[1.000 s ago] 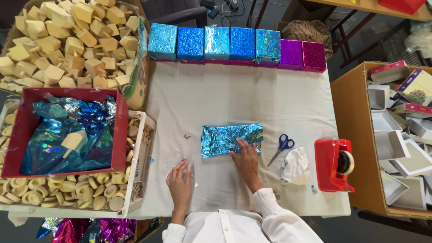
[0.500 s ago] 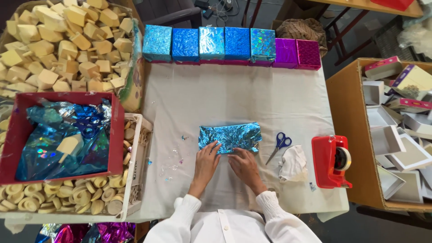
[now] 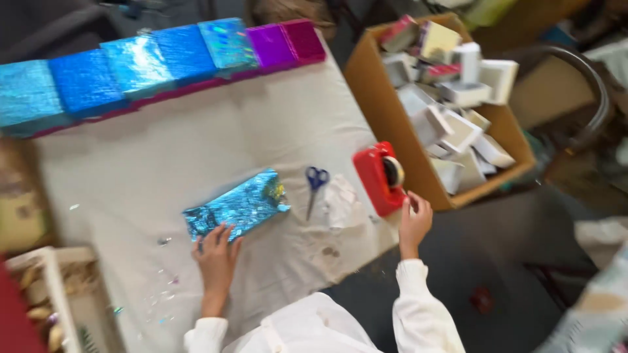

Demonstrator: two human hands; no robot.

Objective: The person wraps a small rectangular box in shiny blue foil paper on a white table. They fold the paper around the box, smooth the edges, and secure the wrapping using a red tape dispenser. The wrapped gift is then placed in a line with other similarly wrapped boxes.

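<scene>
Blue foil parcel (image 3: 237, 208) pressed flat on the desk (image 3: 163, 150).
It is held by the open left hand (image 3: 216, 252); right of it, the red tape dispenser (image 3: 379, 178) is touched by the right hand (image 3: 415, 221), grip loosely open.

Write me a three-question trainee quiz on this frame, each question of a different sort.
1. True or false: the left hand rests on the blue foil-wrapped parcel.
2. Multiple choice: the right hand is at which thing? A) the scissors B) the red tape dispenser C) the cardboard box of small boxes
3. Fill in: the row of wrapped boxes along the table's far edge ends at its right with two boxes wrapped in ____ foil.

Key: 1 true; 2 B; 3 purple.
</scene>
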